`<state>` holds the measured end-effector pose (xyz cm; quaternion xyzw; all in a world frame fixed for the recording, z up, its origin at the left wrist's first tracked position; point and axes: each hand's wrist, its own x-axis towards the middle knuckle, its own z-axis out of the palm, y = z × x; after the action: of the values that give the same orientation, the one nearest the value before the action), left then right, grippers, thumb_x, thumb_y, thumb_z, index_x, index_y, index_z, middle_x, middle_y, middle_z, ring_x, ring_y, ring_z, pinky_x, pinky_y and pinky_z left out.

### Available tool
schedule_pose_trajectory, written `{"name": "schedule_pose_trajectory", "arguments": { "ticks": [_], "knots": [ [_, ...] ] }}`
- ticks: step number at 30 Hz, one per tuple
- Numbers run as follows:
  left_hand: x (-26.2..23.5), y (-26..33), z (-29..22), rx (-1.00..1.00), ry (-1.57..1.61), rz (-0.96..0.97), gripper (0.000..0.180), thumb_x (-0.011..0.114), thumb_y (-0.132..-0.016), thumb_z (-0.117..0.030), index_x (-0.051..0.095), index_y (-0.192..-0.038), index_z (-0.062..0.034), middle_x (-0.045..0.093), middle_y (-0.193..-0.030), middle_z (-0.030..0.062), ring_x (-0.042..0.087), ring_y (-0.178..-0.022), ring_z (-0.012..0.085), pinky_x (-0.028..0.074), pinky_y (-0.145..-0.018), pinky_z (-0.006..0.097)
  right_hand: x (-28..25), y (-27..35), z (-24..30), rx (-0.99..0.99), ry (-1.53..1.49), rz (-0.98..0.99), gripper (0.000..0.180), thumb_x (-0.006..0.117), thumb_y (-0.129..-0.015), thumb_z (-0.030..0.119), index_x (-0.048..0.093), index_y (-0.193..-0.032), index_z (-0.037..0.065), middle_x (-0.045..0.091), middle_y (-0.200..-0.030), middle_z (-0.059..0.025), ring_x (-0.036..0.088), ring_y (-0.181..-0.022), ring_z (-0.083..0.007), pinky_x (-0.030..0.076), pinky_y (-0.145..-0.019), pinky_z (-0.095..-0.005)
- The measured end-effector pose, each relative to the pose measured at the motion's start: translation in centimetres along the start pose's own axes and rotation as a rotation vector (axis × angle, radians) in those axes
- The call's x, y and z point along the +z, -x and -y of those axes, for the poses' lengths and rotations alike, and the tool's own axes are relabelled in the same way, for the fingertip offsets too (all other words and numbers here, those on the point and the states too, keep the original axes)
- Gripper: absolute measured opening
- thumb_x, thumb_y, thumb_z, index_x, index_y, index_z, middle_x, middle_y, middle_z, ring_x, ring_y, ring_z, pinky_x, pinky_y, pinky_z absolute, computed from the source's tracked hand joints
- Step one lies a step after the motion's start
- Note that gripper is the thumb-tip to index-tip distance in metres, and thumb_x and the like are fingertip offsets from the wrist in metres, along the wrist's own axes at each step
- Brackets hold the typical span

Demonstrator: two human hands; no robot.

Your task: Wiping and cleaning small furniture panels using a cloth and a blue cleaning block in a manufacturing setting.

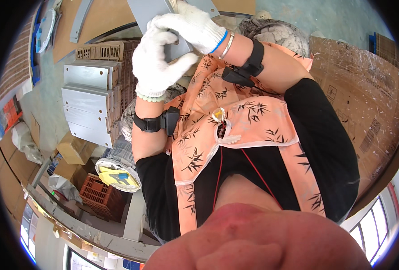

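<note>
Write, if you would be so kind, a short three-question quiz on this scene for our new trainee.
1. Multiple choice: which colour is the panel at the left hand and right hand? A: orange; B: grey; C: green.
2. True or false: in the picture, the stack of panels lies to the left of the left hand.
3. Short answer: what is worn on the right wrist between the white glove and the black strap?

Key:
1. B, grey.
2. True.
3. A silver bangle.
</note>
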<state>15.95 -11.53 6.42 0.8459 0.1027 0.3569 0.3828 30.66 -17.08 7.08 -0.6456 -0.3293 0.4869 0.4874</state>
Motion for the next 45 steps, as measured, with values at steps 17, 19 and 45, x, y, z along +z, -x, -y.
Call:
{"name": "schedule_pose_trajectory", "arguments": {
  "ticks": [17,19,45],
  "knots": [
    [-0.7,1.3,2.0,-0.698,0.84,-0.621,0.056,0.061,-0.092,-0.032,0.045,-0.135,-0.0026,0.054,-0.129,0.0159,0.056,-0.115,0.0281,0.047,-0.1,0.044,3.5,1.7,-1.6,-0.882,0.662,-0.137,0.038,0.068,-0.081,0.033,0.059,-0.106,0.005,0.064,-0.082,-0.0137,0.065,-0.071,-0.0333,0.054,-0.062,-0.0421],
    [-1.6,0.2,0.4,-0.648,0.866,-0.642,0.057,0.066,-0.085,-0.042,0.054,-0.126,-0.0038,0.058,-0.122,0.0164,0.058,-0.112,0.0305,0.05,-0.098,0.047,3.3,2.0,-1.6,-0.864,0.606,-0.089,0.041,0.071,-0.081,0.031,0.059,-0.11,0.005,0.063,-0.086,-0.0143,0.064,-0.074,-0.0329,0.053,-0.065,-0.0421],
    [-6.9,-0.5,2.3,-0.306,1.7,-0.328,0.085,0.085,-0.055,-0.04,0.049,-0.123,-0.0055,0.05,-0.109,0.0089,0.041,-0.121,0.0327,0.041,-0.103,0.045,2.5,0.6,-3.6,-0.053,0.033,0.341,0.044,0.071,-0.085,0.033,0.066,-0.116,0.001,0.07,-0.1,-0.0076,0.063,-0.089,-0.0124,0.05,-0.083,-0.0286]
  ]
}}
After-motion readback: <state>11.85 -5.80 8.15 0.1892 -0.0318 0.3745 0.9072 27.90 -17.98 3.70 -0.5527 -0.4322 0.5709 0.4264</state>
